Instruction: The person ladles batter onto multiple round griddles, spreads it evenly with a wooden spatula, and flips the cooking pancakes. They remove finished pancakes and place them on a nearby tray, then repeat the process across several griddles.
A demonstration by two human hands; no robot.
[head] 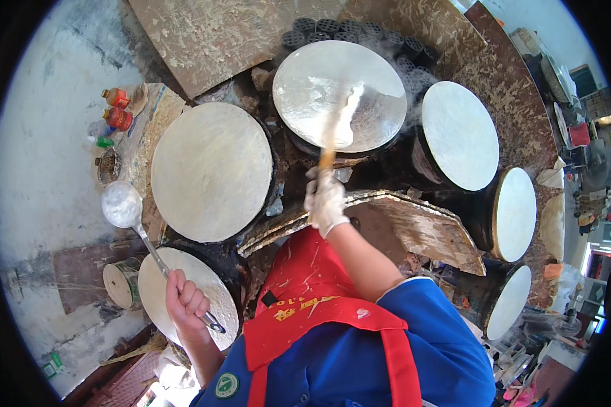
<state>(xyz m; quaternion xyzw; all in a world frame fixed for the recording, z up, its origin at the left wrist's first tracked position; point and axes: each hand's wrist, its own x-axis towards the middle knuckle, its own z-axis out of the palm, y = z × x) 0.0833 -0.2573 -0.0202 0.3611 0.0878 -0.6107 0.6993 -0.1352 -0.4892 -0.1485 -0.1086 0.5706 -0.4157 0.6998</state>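
My left hand (187,302) is closed around the handle of a metal ladle (122,204), raised over the near-left round griddle (203,290). The ladle's bowl is coated with pale batter. In my right hand (327,199), which wears a whitish glove, is a wooden-handled tool (328,157); its far end is motion-blurred over the far middle griddle (305,96). White batter covers part of that griddle, with shiny wet patches at its right side, and steam rises beside it. A larger griddle (211,172) with a pale layer lies between the two at left.
More pale-covered griddles (461,135) curve round to the right. Perforated coal briquettes (346,30) stand behind the far one. Bottles with red labels (117,118) stand on a ledge at left. A batter-crusted curved board (427,229) edges the stoves near my waist.
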